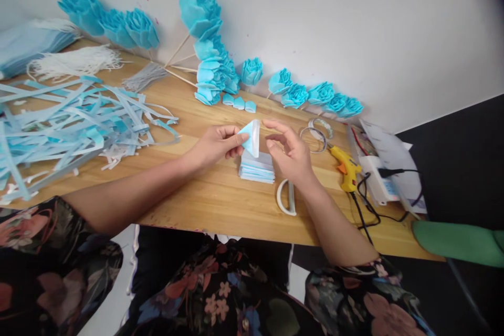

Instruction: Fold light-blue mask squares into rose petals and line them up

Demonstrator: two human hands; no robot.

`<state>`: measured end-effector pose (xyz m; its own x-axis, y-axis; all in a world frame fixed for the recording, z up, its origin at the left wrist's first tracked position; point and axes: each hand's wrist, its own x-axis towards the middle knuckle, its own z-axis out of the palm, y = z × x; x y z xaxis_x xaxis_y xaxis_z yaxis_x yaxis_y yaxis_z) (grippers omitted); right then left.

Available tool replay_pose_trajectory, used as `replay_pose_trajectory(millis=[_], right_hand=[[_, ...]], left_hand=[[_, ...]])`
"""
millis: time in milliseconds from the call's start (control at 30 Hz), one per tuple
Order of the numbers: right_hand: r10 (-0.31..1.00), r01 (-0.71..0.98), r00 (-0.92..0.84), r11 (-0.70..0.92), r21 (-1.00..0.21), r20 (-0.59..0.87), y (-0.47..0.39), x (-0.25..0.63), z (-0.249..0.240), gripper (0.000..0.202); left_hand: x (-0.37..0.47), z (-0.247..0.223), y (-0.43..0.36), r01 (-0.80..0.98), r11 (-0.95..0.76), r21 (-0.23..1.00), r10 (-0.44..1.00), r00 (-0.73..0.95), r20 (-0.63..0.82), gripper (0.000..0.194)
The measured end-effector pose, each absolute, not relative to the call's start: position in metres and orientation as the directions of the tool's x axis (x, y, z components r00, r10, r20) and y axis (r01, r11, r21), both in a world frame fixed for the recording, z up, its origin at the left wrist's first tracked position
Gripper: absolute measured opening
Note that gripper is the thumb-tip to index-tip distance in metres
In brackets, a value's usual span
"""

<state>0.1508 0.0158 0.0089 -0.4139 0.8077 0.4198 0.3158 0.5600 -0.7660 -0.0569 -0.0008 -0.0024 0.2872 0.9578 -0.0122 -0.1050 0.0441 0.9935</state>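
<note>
My left hand [220,143] pinches a small folded piece of light blue and white material [250,138], shaped like a triangle with a white band along its right edge. Just right of it, my right hand [289,152] is held with fingers curved and apart, nothing visible in them. Beneath the hands lies a stack of pale blue and white rectangular pieces [256,169]. The white handle of a tool [292,197], perhaps scissors, shows below my right hand. Behind the folded piece, small blue folded pieces [239,103] sit in a row.
Blue cloth-like flowers [208,71] on sticks lean along the wall. Cut strips [74,126] are heaped at left, near white cords [79,60]. At right are tape rolls [314,139], a yellow glue gun [347,167] with its cord, a white power strip [378,181] and a green object [457,241].
</note>
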Motion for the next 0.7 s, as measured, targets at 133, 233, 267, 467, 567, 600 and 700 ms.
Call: replay_pose_trajectory(millis=[133,233,267,467,567,600,700], right_hand=[[0.757,0.399,-0.487,0.636,-0.661,0.435,0.014,0.148,0.013,0.033],[0.745,0.4,-0.515,0.646,-0.65,0.423,0.013,0.145,0.012,0.017],[0.744,0.398,-0.518,0.646,-0.652,0.422,0.013,0.144,0.01,0.011],[0.783,0.351,-0.437,0.601,-0.718,0.442,0.014,0.144,0.004,0.007],[0.838,0.322,-0.418,0.497,-0.805,0.351,0.014,0.144,0.0,0.013],[0.859,0.317,-0.406,0.452,-0.834,0.312,0.013,0.144,-0.001,0.015],[0.902,0.299,-0.362,0.351,-0.888,0.234,0.012,0.143,-0.003,0.019]], left_hand=[[-0.056,-0.003,-0.001,-0.137,0.059,0.989,0.961,0.276,-0.019,0.032],[-0.056,-0.004,-0.002,-0.125,0.049,0.991,0.956,0.293,-0.01,0.033],[-0.056,-0.004,-0.002,-0.12,0.042,0.992,0.954,0.298,-0.004,0.033],[-0.055,-0.002,-0.004,-0.077,0.009,0.997,0.954,0.299,0.015,0.036],[-0.055,-0.002,-0.004,-0.065,-0.014,0.998,0.957,0.288,0.032,0.035],[-0.055,-0.002,-0.004,-0.059,-0.02,0.998,0.958,0.284,0.036,0.035],[-0.055,-0.002,-0.004,-0.041,-0.032,0.999,0.961,0.274,0.042,0.032]])
